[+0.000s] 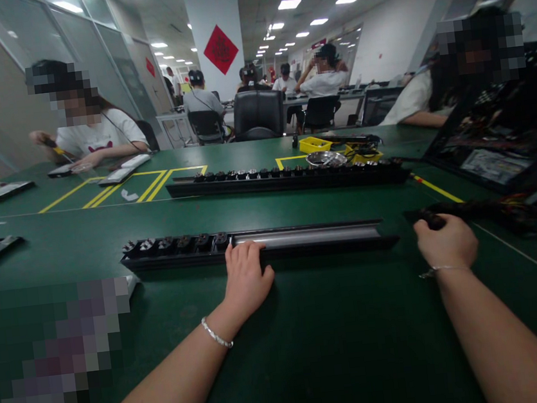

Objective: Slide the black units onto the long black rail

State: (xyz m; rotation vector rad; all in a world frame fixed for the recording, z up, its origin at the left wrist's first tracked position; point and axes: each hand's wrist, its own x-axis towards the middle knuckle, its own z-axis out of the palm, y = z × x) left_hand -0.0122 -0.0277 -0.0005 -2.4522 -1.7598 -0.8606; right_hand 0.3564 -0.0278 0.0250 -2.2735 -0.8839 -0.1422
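On the green tabletop in front of me lies a long black metal channel (311,237). Black socket-like modules (184,242) fill its left end in a row; to their right, the bare inside of the channel shows. My left hand (247,278) rests on the channel's front edge beside the last module, thumb spread and fingers laid over the rim. Beyond the channel's right end, my right hand (449,240) is closed around a small black part (430,218). Its exact kind cannot be made out, as the fingers cover much of it.
A second black channel (290,181) with many modules lies farther back. Behind it are a metal bowl (326,159) and a yellow bin (314,144). Dark cables (502,210) lie to the right. Co-workers sit at left (96,134) and right (424,96).
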